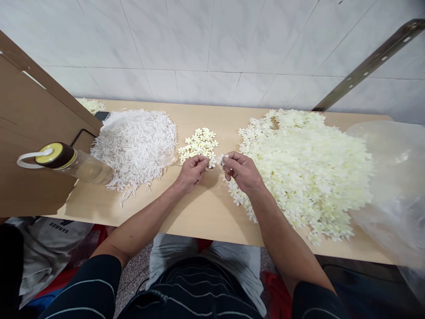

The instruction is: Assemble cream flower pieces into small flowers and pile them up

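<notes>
In the middle of the table my left hand (194, 173) is closed in a pinch, thumb against forefinger; what lies between them is too small to tell. Facing it a short gap away, my right hand (244, 172) pinches a pale artificial flower (219, 158) at its fingertips. Just beyond my left hand lies a small pile of finished-looking cream flowers with yellow centres (199, 144). A large heap of pale yellow flower heads (308, 164) spreads beside and beyond my right hand. To the left sits a heap of thin white stem-like pieces (136, 141).
A clear bottle with a yellow and brown lid (55, 155) leans at the left by a cardboard box (29, 133). A clear plastic bag (392, 177) lies at the right end. A tiled wall (212, 48) and slotted metal bar (368, 66) stand behind the table.
</notes>
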The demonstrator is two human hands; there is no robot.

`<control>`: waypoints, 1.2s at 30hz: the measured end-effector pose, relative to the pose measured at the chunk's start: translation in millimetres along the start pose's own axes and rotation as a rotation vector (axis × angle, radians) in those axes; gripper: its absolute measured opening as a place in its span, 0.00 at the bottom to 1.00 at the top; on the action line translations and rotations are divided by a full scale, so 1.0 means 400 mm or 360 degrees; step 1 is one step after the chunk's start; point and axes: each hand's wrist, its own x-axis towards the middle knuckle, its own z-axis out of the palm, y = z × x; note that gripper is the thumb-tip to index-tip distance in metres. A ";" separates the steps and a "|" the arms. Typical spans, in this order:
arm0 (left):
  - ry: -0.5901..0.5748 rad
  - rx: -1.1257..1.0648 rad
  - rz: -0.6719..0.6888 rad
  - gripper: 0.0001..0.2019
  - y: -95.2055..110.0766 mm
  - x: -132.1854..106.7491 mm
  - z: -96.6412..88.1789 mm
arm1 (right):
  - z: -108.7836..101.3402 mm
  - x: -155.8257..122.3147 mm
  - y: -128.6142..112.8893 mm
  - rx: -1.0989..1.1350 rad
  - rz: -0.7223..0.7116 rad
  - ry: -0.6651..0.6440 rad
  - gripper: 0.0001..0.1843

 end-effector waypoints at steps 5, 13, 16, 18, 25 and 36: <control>-0.0015 0.0005 0.0019 0.22 -0.002 0.001 -0.002 | -0.001 -0.007 -0.008 0.0005 0.0052 -0.0108 0.22; 0.0037 -0.0002 0.0038 0.21 0.006 0.001 -0.001 | -0.028 -0.021 -0.035 -0.0563 -0.0072 -0.0229 0.29; 0.0033 -0.0010 0.0065 0.20 0.005 0.002 -0.002 | -0.050 -0.023 -0.049 -0.1039 -0.0134 -0.0365 0.26; 0.0024 -0.0007 0.0071 0.20 0.004 0.001 -0.003 | -0.060 -0.021 -0.053 -0.1292 -0.0183 -0.0360 0.24; -0.0007 0.0057 0.0061 0.19 -0.007 -0.001 -0.001 | -0.079 -0.014 -0.050 -0.1631 -0.0168 -0.0312 0.12; 0.0002 0.0464 0.0464 0.15 -0.041 0.006 -0.004 | -0.020 -0.004 -0.004 -0.0937 -0.0016 -0.0175 0.26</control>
